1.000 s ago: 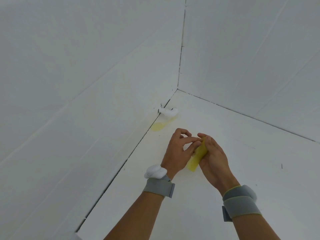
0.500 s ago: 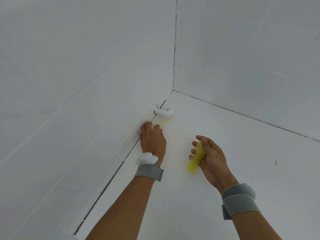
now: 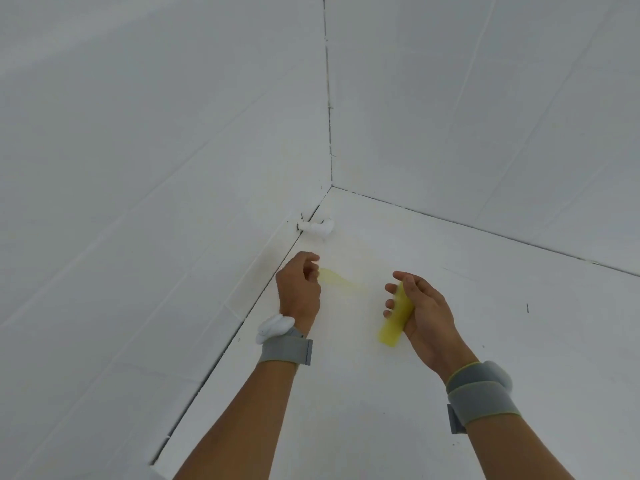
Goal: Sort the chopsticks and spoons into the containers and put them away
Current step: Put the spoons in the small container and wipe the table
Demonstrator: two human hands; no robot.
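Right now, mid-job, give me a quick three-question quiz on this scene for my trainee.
1. True or false: the right hand holds the yellow tube.
2. Where is the white object? A) against the wall near the corner B) in the left hand's grip C) inside the tube
3. Fill in: the left hand pinches a blurred, pale ___ piece.
Key: 1 true; 2 A; 3 yellow.

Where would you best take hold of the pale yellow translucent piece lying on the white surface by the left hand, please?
Probably its near end by the left hand, pinched from the left: the yellow piece looks thin and flat, trailing rightward, so the fingers are already beside that end.
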